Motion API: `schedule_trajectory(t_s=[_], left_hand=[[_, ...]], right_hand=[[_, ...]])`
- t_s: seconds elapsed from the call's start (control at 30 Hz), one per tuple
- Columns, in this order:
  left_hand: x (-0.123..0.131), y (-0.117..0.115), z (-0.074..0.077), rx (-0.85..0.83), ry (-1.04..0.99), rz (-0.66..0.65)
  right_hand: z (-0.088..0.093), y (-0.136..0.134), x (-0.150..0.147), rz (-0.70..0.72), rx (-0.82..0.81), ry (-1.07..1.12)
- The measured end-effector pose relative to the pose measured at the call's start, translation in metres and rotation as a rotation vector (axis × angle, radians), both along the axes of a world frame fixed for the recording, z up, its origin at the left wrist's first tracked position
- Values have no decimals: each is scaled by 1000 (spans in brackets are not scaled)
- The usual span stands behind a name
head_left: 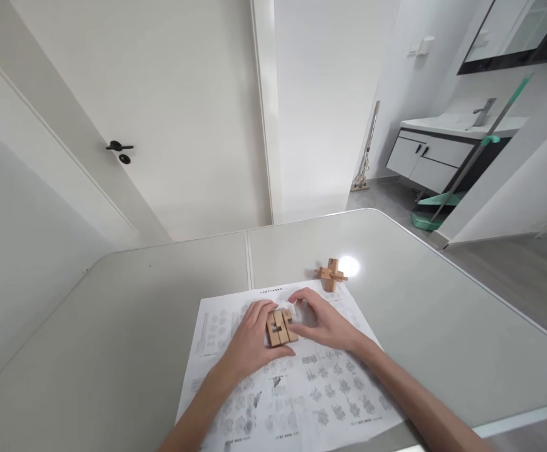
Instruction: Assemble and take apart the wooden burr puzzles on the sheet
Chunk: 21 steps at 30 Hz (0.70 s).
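Several notched wooden puzzle pieces (277, 331) lie side by side as a small block on a printed sheet. Around the block's left side curls my left hand (253, 336), fingers along the far edge and thumb at the near edge. My right hand (325, 321) is open just right of the block, with thumb and fingers apart in a curve. The right thumb tip is close to the pieces; whether it touches them I cannot tell. Beyond the right hand stands a cross-shaped assembly of wooden pieces (331, 274), at the far edge of the sheet.
The printed instruction sheet (344, 427), with rows of puzzle drawings, lies on a pale table (113, 351) with a seam across it. Behind are a white door (198, 125) and a wall. At the right stand a sink cabinet (426, 157), a mop (367, 150) and a green dustpan (426, 221).
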State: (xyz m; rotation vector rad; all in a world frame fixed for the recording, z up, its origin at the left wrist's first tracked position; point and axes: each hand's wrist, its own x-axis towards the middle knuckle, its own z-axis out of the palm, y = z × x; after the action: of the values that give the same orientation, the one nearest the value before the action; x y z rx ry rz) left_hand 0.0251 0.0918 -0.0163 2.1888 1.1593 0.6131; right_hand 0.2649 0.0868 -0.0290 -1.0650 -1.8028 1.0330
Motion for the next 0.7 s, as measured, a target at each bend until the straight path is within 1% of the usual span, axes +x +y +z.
schedule_trajectory(t_s=[0.13,0.23,0.3,0.4,0.47,0.53,0.6,0.7], left_hand=[[-19,6,2,19,35,5],[-25,8,7,-43,-1,40],[-24,8,10,-116,-70,75],[-19,4,12,-258,-205,109],[-14,1,12,-344,-290,123],[-10,-3,11,-404,-340,129],[-7,-4,10,-440,-354,125],[-4,-4,11,-463,-374,119]], right_hand=[[-4,0,-2,85,81,-98],[-3,1,-4,73,67,-99],[-1,2,-4,38,5,-29],[4,3,-5,17,-166,175],[6,3,-4,51,-310,331],[6,3,-4,95,-424,438],[6,4,-5,144,-493,481],[7,5,-5,232,-542,540]])
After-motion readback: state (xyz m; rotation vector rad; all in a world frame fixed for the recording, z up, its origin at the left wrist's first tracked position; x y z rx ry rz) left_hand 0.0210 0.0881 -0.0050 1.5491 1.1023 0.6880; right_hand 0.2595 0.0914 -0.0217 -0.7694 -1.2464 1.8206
